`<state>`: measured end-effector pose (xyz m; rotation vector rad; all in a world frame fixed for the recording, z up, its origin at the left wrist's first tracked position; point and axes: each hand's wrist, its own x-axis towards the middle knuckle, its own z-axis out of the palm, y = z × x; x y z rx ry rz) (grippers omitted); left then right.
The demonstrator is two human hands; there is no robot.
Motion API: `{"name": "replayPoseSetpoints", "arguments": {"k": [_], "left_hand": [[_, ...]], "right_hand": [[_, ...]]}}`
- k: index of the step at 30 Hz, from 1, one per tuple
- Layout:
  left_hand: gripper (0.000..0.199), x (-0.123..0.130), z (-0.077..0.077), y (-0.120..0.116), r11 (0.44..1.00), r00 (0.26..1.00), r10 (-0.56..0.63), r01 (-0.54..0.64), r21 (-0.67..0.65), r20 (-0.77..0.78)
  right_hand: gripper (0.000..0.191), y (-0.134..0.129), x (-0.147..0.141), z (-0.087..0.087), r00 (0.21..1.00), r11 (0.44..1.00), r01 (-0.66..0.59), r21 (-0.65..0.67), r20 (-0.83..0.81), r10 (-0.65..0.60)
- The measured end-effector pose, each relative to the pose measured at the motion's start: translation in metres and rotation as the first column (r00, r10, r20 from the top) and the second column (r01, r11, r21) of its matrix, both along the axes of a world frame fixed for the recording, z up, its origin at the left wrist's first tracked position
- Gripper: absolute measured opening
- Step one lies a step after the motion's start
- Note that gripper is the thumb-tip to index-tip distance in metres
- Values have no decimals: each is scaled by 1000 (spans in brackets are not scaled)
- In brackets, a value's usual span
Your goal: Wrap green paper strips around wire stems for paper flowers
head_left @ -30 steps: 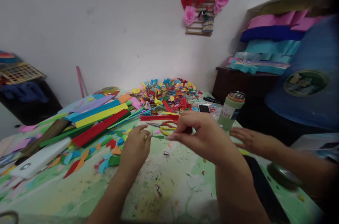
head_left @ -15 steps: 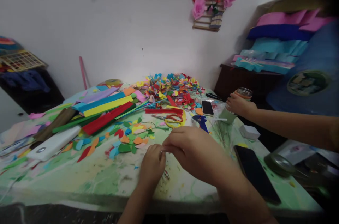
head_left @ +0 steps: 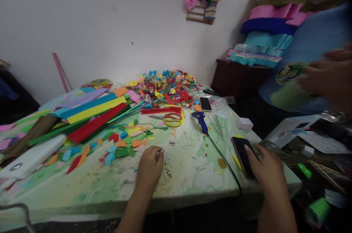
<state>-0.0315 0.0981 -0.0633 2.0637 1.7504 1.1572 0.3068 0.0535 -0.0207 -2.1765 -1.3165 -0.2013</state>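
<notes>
My left hand [head_left: 150,167] rests on the table near its front edge, fingers curled and thumb pressed in. Whatever may be between those fingers is too small to make out. On the right, my right hand [head_left: 268,165] grips a black smartphone [head_left: 243,156], its thumb over the dark screen and the other fingers at the right edge. Just ahead of my left hand lie cut paper petals and leaves [head_left: 123,145] in several colours. Scissors [head_left: 170,120] with orange and yellow handles lie farther back, and a blue glue gun [head_left: 202,122] lies to their right.
Rolls of coloured paper [head_left: 96,123] and a white device [head_left: 35,157] cover the left side. Paper flowers [head_left: 167,82] are heaped at the back. A second phone [head_left: 205,104] and a white box [head_left: 244,123] lie on the right. Beyond, a person in a blue shirt [head_left: 305,49] moves blurred hands.
My right hand has left my left hand and moved right onto the smartphone. The view has turned right. The other person's hand has drawn back from the table with something green.
</notes>
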Motion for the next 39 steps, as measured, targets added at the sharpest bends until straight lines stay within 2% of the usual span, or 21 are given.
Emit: {"name": "replayPoseSetpoints", "arguments": {"k": [2,4,5,9,13,21,26,31,34,37,39], "left_hand": [[20,1,0,0,1000,1000,-2,2,-5,-5],[20,3,0,0,1000,1000,-6,6,-13,-10],[20,4,0,0,1000,1000,-7,7,-17,-12],[21,4,-2,0,999,1000,2,-2,-35,-20],[21,3,-1,0,999,1000,-2,0,-50,-29],[20,6,0,0,997,999,-1,-2,-74,-41],[21,6,0,0,996,999,-12,8,-89,-42],[22,6,0,0,994,998,-33,27,-108,-47],[21,6,0,0,993,998,-34,29,-115,-45],[21,5,1,0,992,999,-32,27,-120,-41],[21,5,1,0,992,999,-32,28,-120,-36]], "right_hand": [[64,-3,20,-21,987,973,158,-168,47,-152],[73,-5,23,-31,984,931,173,-321,28,-173],[75,-5,21,-33,984,918,176,-356,28,-178],[85,4,5,-28,958,891,277,-361,32,-285],[85,11,2,-22,961,867,246,-433,-11,-277],[82,10,7,-23,978,895,181,-408,-24,-209],[83,13,0,-24,971,910,230,-345,15,-240],[83,18,3,-20,979,893,197,-406,26,-204],[77,24,15,-15,979,898,75,-433,-141,-150],[69,28,25,-11,921,941,-61,-333,-382,-76],[64,26,26,-10,879,963,-115,-242,-476,-15]]}}
